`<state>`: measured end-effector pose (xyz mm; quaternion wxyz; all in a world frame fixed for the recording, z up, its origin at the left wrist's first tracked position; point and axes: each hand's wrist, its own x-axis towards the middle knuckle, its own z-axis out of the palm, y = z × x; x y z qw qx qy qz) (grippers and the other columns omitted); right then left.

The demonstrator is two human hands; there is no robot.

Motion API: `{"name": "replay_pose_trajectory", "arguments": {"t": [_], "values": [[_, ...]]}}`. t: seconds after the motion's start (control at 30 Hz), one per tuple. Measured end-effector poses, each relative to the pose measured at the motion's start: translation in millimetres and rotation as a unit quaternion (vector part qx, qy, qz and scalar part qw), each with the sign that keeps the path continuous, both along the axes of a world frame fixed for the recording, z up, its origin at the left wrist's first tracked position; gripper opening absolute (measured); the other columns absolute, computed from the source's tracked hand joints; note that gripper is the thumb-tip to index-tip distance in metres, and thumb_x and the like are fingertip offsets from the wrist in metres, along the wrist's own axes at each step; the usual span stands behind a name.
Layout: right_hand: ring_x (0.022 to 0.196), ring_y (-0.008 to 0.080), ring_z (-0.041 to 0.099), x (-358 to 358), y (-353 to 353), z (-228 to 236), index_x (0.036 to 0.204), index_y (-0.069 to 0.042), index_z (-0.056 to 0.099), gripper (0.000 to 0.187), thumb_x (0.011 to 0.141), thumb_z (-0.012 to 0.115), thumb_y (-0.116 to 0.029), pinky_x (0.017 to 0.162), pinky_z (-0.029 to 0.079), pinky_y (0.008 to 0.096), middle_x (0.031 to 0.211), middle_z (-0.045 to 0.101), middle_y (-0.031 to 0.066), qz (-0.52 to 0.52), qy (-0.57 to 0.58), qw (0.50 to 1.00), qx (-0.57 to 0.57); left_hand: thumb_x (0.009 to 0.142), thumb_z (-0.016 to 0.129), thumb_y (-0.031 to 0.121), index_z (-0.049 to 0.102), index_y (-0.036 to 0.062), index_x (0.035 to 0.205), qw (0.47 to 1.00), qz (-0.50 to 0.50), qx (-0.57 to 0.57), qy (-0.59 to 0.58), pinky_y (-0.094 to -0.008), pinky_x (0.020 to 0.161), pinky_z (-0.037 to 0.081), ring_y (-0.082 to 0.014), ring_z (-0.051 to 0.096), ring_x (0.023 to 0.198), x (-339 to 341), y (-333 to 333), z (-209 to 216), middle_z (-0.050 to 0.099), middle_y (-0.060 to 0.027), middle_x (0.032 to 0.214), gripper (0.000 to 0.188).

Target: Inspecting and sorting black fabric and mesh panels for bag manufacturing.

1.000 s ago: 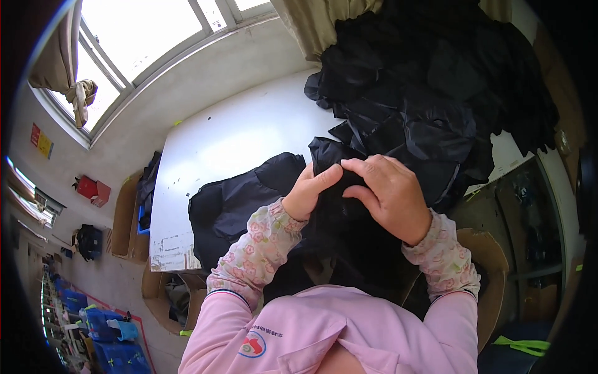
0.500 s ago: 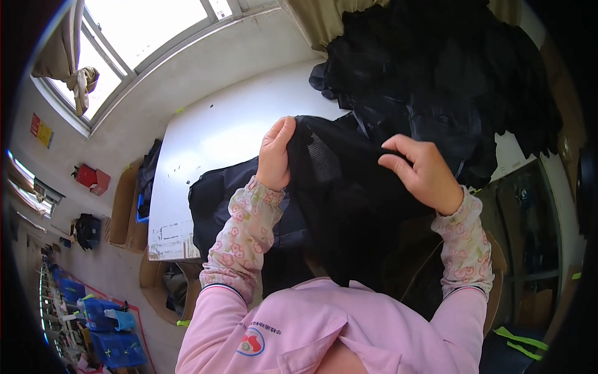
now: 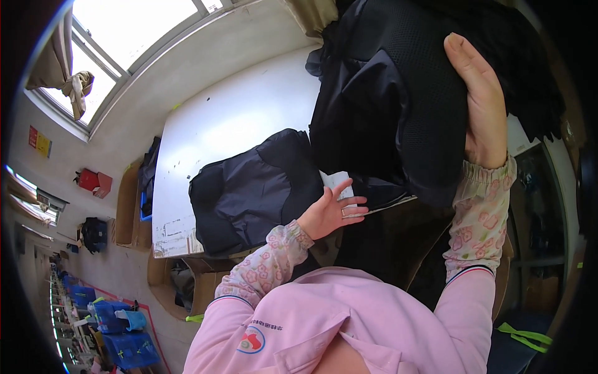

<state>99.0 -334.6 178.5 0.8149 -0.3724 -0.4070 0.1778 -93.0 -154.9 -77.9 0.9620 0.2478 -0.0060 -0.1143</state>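
A black garment (image 3: 430, 93) with mesh panels and a smooth dark panel hangs raised at the right. My right hand (image 3: 486, 103) is closed on its right edge, with some fingers hidden. Below its lower left side is my left hand (image 3: 333, 210), open with fingers spread and a ring on one finger. It holds nothing. Another dark garment (image 3: 249, 193), folded fairly flat with a grey-black middle panel, lies on the white table (image 3: 249, 112) just left of that hand.
A large heap of black clothing (image 3: 523, 68) covers the table's far right. Cardboard boxes (image 3: 162, 274) stand below and beside the table's left end. Blue bins (image 3: 128, 349) sit on the floor at lower left. A window (image 3: 137, 31) is in the wall beyond.
My right hand has moved up and away, now gripping the black garment, which has been lifted and shifted right. My left hand has let go of the cloth and dropped lower right, uncovering the folded garment.
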Motion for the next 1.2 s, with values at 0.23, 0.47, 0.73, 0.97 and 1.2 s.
{"name": "replay_pose_trajectory", "arguments": {"t": [0.23, 0.47, 0.73, 0.97, 1.2], "values": [[0.080, 0.0113, 0.067, -37, 3, 5, 0.107, -0.001, 0.063, 0.021, 0.099, 0.054, -0.018, 0.069, 0.054, 0.0209, 0.097, 0.069, 0.0058, 0.037, 0.081, 0.996, 0.030, 0.096, 0.057, 0.035, 0.039, 0.0102, 0.141, 0.993, 0.091, -0.060, 0.043, -0.0490, 0.110, 0.034, -0.0250, 0.044, 0.132, 61, -26, -3, 0.044, -0.0086, 0.145, 0.055], [0.080, 0.0003, 0.048, -20, 24, -64, 0.105, -0.001, 0.059, 0.018, 0.096, 0.060, -0.017, 0.072, 0.039, 0.0167, 0.088, 0.056, -0.0072, -0.174, -0.056, 0.973, -0.143, 0.091, 0.055, 0.025, 0.048, -0.0009, 0.132, 0.988, 0.095, -0.049, 0.110, -0.0464, 0.107, 0.039, -0.0279, 0.055, 0.121, 54, -41, 22, 0.059, -0.0133, 0.128, 0.049], [0.086, 0.0452, 0.061, 48, 18, -213, 0.104, -0.006, 0.055, 0.024, 0.090, 0.062, -0.023, 0.068, 0.048, 0.0493, 0.090, 0.066, 0.0235, -0.329, -0.335, 0.729, -0.498, 0.098, 0.028, 0.052, 0.069, -0.0033, 0.083, 0.973, -0.006, -0.068, -0.218, -0.0295, 0.056, 0.052, -0.0250, 0.064, 0.059, 15, 6, 74, 0.068, -0.0205, 0.071, 0.070], [0.069, 0.0035, 0.045, 108, -35, -168, 0.097, 0.000, 0.059, 0.016, 0.094, 0.062, -0.015, 0.062, 0.039, 0.0211, 0.076, 0.053, -0.0036, -0.330, -0.163, 0.886, -0.282, 0.098, 0.041, 0.054, 0.062, -0.0048, 0.109, 0.897, 0.170, 0.394, 0.107, -0.0323, 0.081, 0.053, -0.0209, 0.068, 0.083, -9, 65, 93, 0.070, -0.0119, 0.099, 0.064], [0.078, 0.0018, 0.045, 61, -13, -117, 0.104, 0.000, 0.060, 0.020, 0.095, 0.062, -0.018, 0.070, 0.038, 0.0173, 0.084, 0.054, -0.0060, -0.266, -0.075, 0.934, -0.226, 0.088, 0.071, 0.020, 0.032, 0.0009, 0.144, 0.934, 0.250, 0.240, -0.088, -0.0318, 0.104, 0.040, -0.0176, 0.051, 0.121, 7, 44, 65, 0.051, -0.0087, 0.133, 0.071]]}}
